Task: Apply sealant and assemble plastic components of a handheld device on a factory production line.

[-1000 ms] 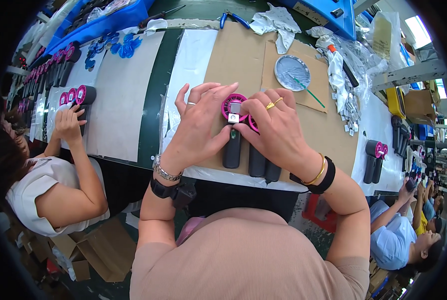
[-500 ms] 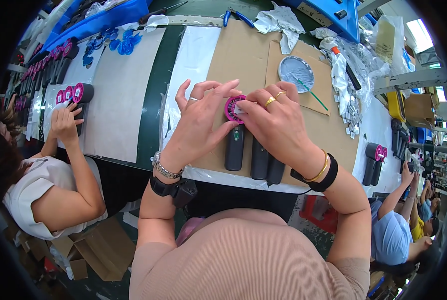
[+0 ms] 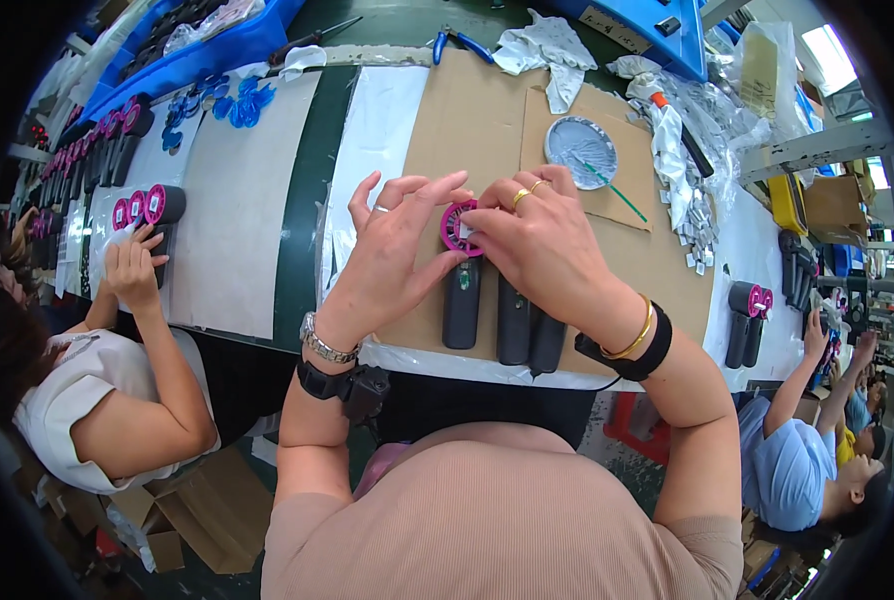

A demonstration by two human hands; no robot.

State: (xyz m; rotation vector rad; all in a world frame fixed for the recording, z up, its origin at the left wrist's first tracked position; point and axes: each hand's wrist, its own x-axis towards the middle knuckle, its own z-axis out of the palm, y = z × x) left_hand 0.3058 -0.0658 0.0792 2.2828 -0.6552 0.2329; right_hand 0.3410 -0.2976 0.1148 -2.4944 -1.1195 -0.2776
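Observation:
On the cardboard in front of me lies a dark-handled hair dryer (image 3: 461,310) with a round magenta-rimmed head. My left hand (image 3: 392,250) spans this head, thumb at its lower edge and index finger at its top, other fingers stretched out. Over the head's right side, my right hand (image 3: 542,240) pinches a small white label (image 3: 466,230) against the middle of the ring. Its fingertips partly cover the label. Beside this dryer lie two more dark handles (image 3: 513,325) (image 3: 547,345), their upper ends hidden under my right hand.
Beyond my hands are a round dish (image 3: 579,145) with a green stick (image 3: 617,190), blue-handled pliers (image 3: 462,42) and crumpled cloth (image 3: 547,50). Small silvery pieces (image 3: 702,225) lie to the right. A co-worker's hands (image 3: 134,265) are by more dryers (image 3: 152,205) at left.
The view has shifted slightly. My hands keep almost the same pose at the magenta head, with the right fingers still pressing the label there.

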